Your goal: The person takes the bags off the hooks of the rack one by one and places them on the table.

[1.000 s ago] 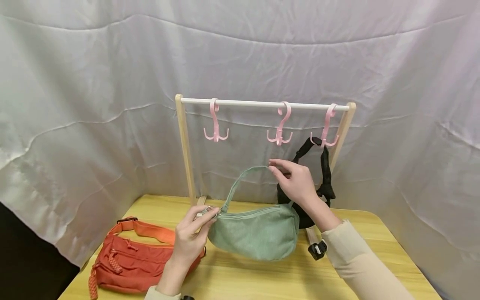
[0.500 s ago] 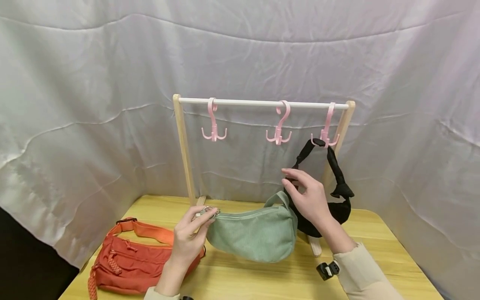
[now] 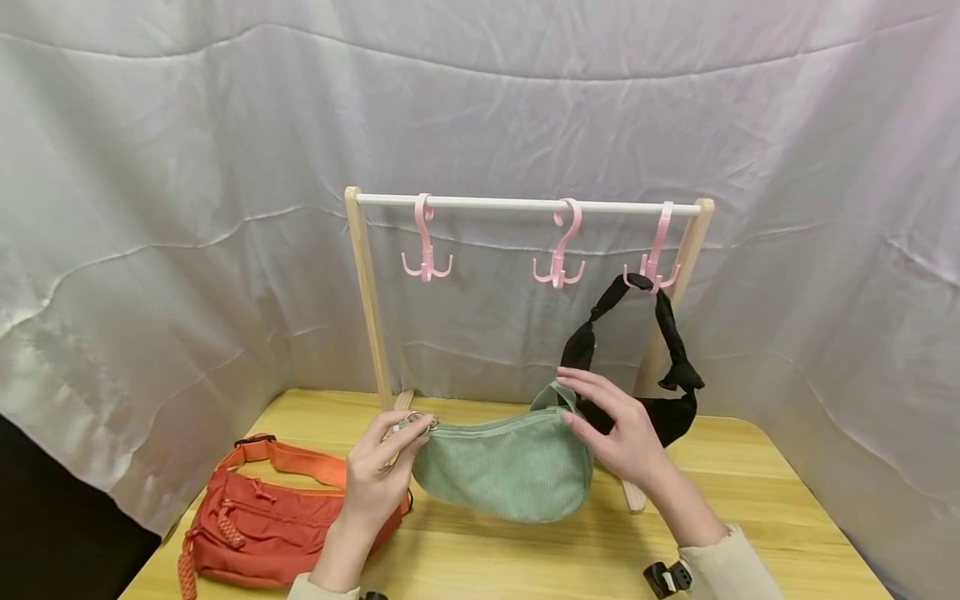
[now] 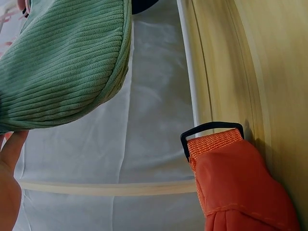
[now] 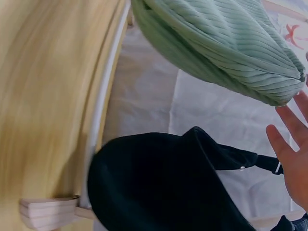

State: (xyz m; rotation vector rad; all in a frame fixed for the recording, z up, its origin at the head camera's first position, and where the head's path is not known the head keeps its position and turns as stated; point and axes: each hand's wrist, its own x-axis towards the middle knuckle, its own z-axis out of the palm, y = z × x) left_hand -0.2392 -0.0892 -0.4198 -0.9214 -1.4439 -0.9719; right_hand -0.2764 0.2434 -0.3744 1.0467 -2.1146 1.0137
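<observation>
A green corduroy handbag (image 3: 502, 467) hangs above the table, in front of a rack. My left hand (image 3: 378, 458) pinches its left end, by a metal ring. At the bag's right end my right hand (image 3: 618, 421) has its fingers extended, the fingertips beside the base of the drooping strap (image 3: 551, 396). In the right wrist view, the right fingers (image 5: 291, 118) reach up to the bag's corner. The corduroy body fills the upper left of the left wrist view. Behind the right hand, a black bag (image 3: 671, 417) hangs by its strap from the rightmost pink hook (image 3: 652, 267).
A red-orange bag (image 3: 262, 525) with an orange strap lies on the wooden table (image 3: 750, 500) at left. The wood-framed rack has a white bar (image 3: 495, 202) carrying two more pink hooks, a left one (image 3: 427, 258) and a middle one (image 3: 558, 262). Grey curtains (image 3: 480, 108) surround the table.
My right hand let go of the green bag's raised strap, which dropped, then moved down to the bag's right end. The black bag swung rightward. My left hand stayed put.
</observation>
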